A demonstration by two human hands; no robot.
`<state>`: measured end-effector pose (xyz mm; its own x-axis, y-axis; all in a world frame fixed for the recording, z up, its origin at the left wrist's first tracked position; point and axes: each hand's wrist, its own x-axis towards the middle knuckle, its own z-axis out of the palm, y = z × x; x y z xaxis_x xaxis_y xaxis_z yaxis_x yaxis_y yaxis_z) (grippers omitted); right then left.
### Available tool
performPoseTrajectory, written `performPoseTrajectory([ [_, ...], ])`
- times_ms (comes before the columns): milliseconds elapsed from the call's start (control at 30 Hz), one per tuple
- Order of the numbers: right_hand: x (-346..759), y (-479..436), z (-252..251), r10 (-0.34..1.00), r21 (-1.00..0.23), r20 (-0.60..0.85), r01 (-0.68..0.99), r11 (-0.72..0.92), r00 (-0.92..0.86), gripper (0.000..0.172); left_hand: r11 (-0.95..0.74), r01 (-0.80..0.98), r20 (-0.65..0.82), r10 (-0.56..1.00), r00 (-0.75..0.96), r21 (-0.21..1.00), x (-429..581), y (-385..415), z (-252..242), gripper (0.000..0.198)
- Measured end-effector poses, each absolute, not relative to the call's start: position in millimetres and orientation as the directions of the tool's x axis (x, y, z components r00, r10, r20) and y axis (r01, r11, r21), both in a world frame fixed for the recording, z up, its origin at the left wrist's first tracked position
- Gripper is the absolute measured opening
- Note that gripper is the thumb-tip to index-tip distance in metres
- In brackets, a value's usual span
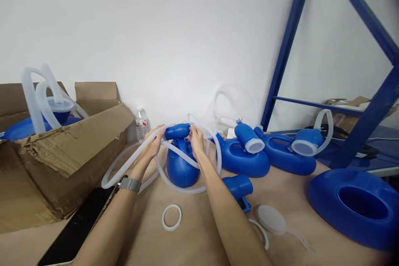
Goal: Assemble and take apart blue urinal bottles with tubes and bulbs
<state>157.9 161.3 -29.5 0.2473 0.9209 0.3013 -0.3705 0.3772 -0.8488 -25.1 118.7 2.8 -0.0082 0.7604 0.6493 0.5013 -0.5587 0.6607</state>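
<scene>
My left hand (pixel 156 141) is closed around the wide end of a blue plastic urinal head (pixel 177 131). A long translucent corrugated hose (pixel 132 164) passes by this hand and loops over the table. At the head's narrow end, the fingers of my right hand (pixel 196 136) are pinched together; what lies between them is too small to make out. Just below both hands stands a rounded blue urinal bottle (pixel 182 170), partly covered by the hose. A white ring (pixel 171 217) lies flat on the table nearer to me, between my forearms.
An open cardboard box (pixel 93 160) with hoses and blue parts stands left, beside a tablet (pixel 77 224) and a water bottle (pixel 141 124). Rightward are blue urinal bottles (pixel 246 164), a loose blue head (pixel 238 187), a translucent cap (pixel 272 219), a large blue bottle (pixel 327 199) and a blue metal frame (pixel 285 50).
</scene>
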Motion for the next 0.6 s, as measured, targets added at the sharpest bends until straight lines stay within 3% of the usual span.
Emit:
performPoseTrajectory([
  [100, 158, 164, -31, 0.913, -0.851, 0.316, -0.349, 0.393, 0.257, 0.034, -0.57, 0.475, 0.645, 0.764, 0.006, 0.671, -24, 118, 5, 0.049],
  [233, 160, 163, -30, 0.908, -0.853, 0.329, -0.331, 0.403, 0.259, 0.036, -0.505, 0.324, 0.555, 0.828, -0.079, 0.8, -23, 125, 5, 0.046],
  [467, 161, 160, -28, 0.918, -0.856, 0.28, -0.359, 0.371, 0.28, 0.033, -0.301, 0.13, 0.327, 0.892, -0.312, 0.945, -31, 148, -1, 0.073],
  [600, 160, 161, -26, 0.938, -0.849, 0.259, -0.409, 0.335, 0.232, 0.03, -0.16, 0.089, 0.174, 0.968, -0.181, 0.983, -34, 145, -6, 0.079],
])
